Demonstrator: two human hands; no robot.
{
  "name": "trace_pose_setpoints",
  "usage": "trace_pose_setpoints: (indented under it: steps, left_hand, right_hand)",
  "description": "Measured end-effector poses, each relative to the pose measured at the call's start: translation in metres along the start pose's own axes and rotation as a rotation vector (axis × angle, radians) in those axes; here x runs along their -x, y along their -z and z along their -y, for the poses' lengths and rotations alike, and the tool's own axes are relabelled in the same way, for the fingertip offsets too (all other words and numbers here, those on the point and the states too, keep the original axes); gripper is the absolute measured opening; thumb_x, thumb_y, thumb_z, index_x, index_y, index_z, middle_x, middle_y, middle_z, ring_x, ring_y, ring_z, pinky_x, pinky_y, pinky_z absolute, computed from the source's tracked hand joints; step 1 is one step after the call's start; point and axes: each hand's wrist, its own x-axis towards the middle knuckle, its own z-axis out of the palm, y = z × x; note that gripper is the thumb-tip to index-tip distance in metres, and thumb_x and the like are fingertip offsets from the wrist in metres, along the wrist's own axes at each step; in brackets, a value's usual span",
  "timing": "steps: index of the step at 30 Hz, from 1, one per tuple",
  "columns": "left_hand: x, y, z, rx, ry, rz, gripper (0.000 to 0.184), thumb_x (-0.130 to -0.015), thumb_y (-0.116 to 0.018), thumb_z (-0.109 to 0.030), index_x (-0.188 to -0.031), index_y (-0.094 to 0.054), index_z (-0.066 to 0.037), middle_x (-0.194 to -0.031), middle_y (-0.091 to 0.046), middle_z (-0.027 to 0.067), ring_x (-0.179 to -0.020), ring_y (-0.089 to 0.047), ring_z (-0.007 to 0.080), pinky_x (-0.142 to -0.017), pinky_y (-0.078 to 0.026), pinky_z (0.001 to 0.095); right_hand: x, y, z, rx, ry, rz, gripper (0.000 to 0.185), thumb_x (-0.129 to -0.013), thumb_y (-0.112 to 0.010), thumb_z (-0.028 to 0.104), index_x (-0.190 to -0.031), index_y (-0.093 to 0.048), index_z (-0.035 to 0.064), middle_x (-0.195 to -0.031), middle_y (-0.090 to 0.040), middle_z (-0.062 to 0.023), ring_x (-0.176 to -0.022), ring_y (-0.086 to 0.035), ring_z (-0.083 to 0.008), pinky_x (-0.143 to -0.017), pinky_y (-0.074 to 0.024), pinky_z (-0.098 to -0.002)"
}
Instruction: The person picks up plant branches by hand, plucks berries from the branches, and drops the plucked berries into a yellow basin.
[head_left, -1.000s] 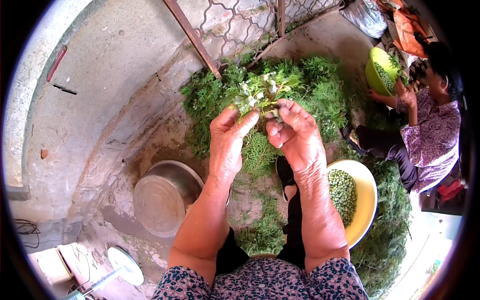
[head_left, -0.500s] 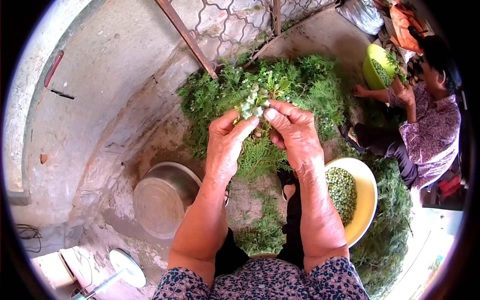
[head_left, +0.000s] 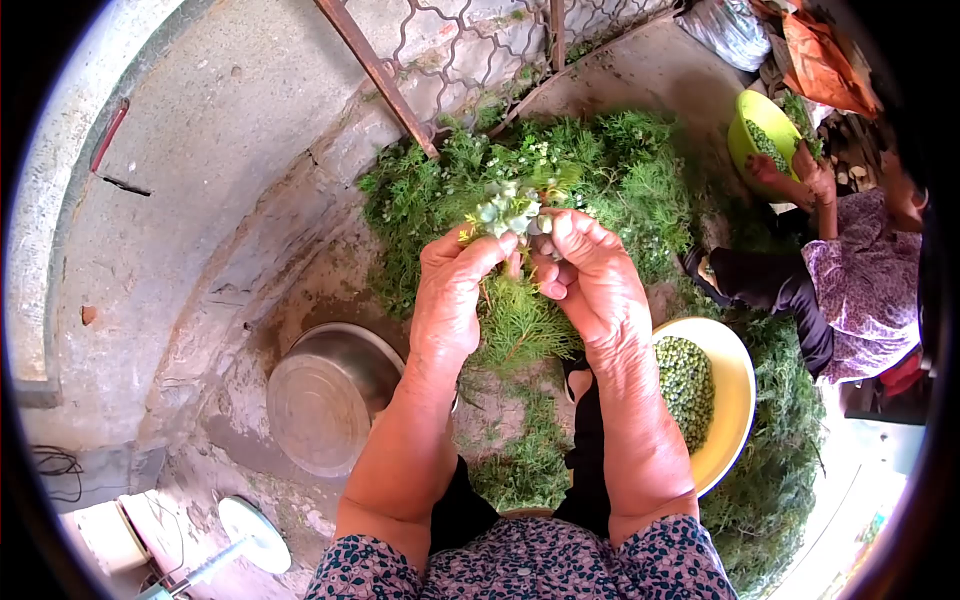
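A leafy green sprig [head_left: 507,208] with pale green cones is held up in front of me. My left hand [head_left: 455,285] pinches it from the left, thumb and fingers pressed together. On its right side, the fingertips of my right hand [head_left: 590,265] are closed on a pale cone [head_left: 544,223] at the sprig's edge. Feathery green foliage [head_left: 520,325] hangs below and between the hands. Beside my right forearm is a yellow basin [head_left: 735,390] with many small green cones [head_left: 684,385] inside.
Cut branches [head_left: 640,180] are heaped on the ground ahead. An overturned metal pot [head_left: 320,410] lies at the left. Another person [head_left: 865,270] sits at the right, hands at a lime-green basin [head_left: 742,145]. A metal lattice [head_left: 460,50] stands at the back.
My right hand's fingertips have drawn slightly away from the cluster with a cone between them. The other person has leaned, and both of that person's hands are now over the lime-green basin.
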Motion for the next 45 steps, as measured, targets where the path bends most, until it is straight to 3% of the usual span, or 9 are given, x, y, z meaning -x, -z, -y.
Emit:
trace_pose_setpoints:
  steps: [3,6,10,12,16,22,32,38,45]
  left_hand:
    - [0.000,-0.001,-0.002,0.058,-0.005,-0.016,0.012,-0.079,-0.060,-0.008,-0.087,-0.064,0.000,-0.075,-0.061,0.0030,-0.063,-0.052,0.0091,-0.060,-0.040,0.0231]
    - [0.000,-0.001,-0.003,0.055,-0.049,-0.031,0.012,-0.079,-0.059,-0.005,-0.088,-0.064,0.000,-0.077,-0.062,0.0025,-0.065,-0.053,0.0085,-0.061,-0.041,0.0227]
    - [0.003,-0.001,-0.006,-0.067,-0.034,-0.028,0.012,-0.078,-0.059,-0.004,-0.088,-0.065,0.000,-0.077,-0.062,0.0011,-0.066,-0.052,0.0072,-0.062,-0.041,0.0224]
    - [0.005,-0.004,-0.006,-0.077,-0.033,-0.010,0.013,-0.078,-0.059,-0.004,-0.089,-0.065,0.000,-0.077,-0.062,0.0010,-0.065,-0.052,0.0071,-0.061,-0.041,0.0223]
    - [0.006,-0.004,-0.006,-0.076,-0.022,0.008,0.014,-0.078,-0.060,-0.005,-0.090,-0.065,0.000,-0.077,-0.061,0.0008,-0.064,-0.052,0.0068,-0.058,-0.041,0.0217]
    - [0.007,-0.002,-0.005,-0.074,-0.039,0.004,0.014,-0.078,-0.062,-0.007,-0.091,-0.065,-0.001,-0.077,-0.061,0.0010,-0.063,-0.051,0.0070,-0.057,-0.041,0.0217]
    - [0.014,-0.006,0.001,-0.024,-0.070,-0.029,0.012,-0.079,-0.063,-0.009,-0.088,-0.064,-0.001,-0.075,-0.060,0.0010,-0.060,-0.049,0.0074,-0.056,-0.038,0.0221]
    - [0.014,-0.007,0.000,0.074,-0.010,-0.050,0.011,-0.079,-0.062,-0.008,-0.086,-0.064,-0.001,-0.068,-0.057,-0.0002,-0.058,-0.047,0.0072,-0.055,-0.036,0.0220]
    - [0.014,-0.006,0.002,-0.002,-0.093,-0.100,0.011,-0.079,-0.063,-0.007,-0.087,-0.064,0.000,-0.069,-0.057,0.0001,-0.059,-0.047,0.0077,-0.055,-0.037,0.0224]
  right_hand:
    - [0.001,-0.003,0.002,0.020,0.003,-0.029,0.020,-0.085,-0.058,0.017,-0.097,-0.058,0.0015,-0.075,-0.057,-0.0063,-0.056,-0.050,-0.0142,-0.047,-0.0361,-0.0228]
    - [0.002,-0.014,0.008,-0.031,-0.004,-0.022,0.017,-0.085,-0.057,0.014,-0.095,-0.058,-0.0003,-0.075,-0.057,-0.0053,-0.057,-0.052,-0.0119,-0.047,-0.0399,-0.0232]
    - [0.002,-0.010,0.006,-0.060,0.004,0.009,0.018,-0.086,-0.055,0.013,-0.098,-0.058,0.0001,-0.076,-0.059,-0.0052,-0.056,-0.052,-0.0114,-0.046,-0.0394,-0.0225]
    - [0.003,-0.005,0.002,0.084,0.028,-0.049,0.023,-0.085,-0.056,0.013,-0.104,-0.057,0.0005,-0.080,-0.059,-0.0056,-0.052,-0.049,-0.0124,-0.043,-0.0362,-0.0221]
    - [0.007,-0.011,0.004,0.082,0.014,-0.062,0.022,-0.086,-0.056,0.011,-0.104,-0.058,-0.0006,-0.075,-0.060,-0.0039,-0.051,-0.049,-0.0078,-0.041,-0.0355,-0.0184]
    - [0.010,-0.011,0.000,0.350,0.073,-0.048,0.020,-0.085,-0.057,0.008,-0.103,-0.058,-0.0005,-0.072,-0.060,-0.0030,-0.049,-0.047,-0.0043,-0.039,-0.0332,-0.0154]
    - [0.015,-0.014,-0.007,0.401,0.186,-0.118,0.014,-0.085,-0.057,0.008,-0.095,-0.057,-0.0027,-0.068,-0.058,-0.0037,-0.051,-0.049,-0.0065,-0.041,-0.0366,-0.0188]
    - [0.010,0.002,-0.009,0.001,0.048,0.001,0.015,-0.085,-0.055,0.008,-0.097,-0.055,-0.0015,-0.075,-0.058,-0.0066,-0.054,-0.051,-0.0112,-0.045,-0.0393,-0.0223]
    - [0.015,-0.009,-0.002,-0.094,0.008,-0.007,0.019,-0.085,-0.056,0.009,-0.102,-0.052,0.0004,-0.079,-0.058,-0.0086,-0.061,-0.055,-0.0139,-0.050,-0.0422,-0.0232]
